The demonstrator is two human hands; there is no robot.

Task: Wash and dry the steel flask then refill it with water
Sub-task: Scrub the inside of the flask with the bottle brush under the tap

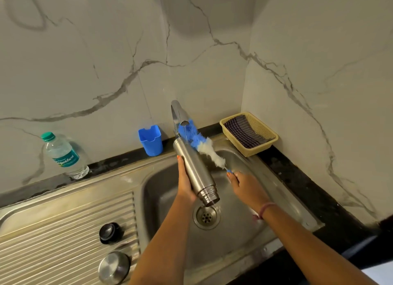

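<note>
My left hand grips the steel flask over the sink basin. The flask is tilted, its open threaded mouth pointing down toward the drain and its base up by the tap. My right hand holds the thin handle of a blue and white bottle brush. The bristles lie alongside the flask's upper part, under the tap's spout. A thin stream of water falls from the spout. A black inner cap and a steel outer cap lie on the ribbed drainboard.
A plastic water bottle with a green cap stands at the back left on the dark counter. A blue plastic holder sits behind the sink. A yellow basket holding a checked cloth stands in the back right corner by the marble wall.
</note>
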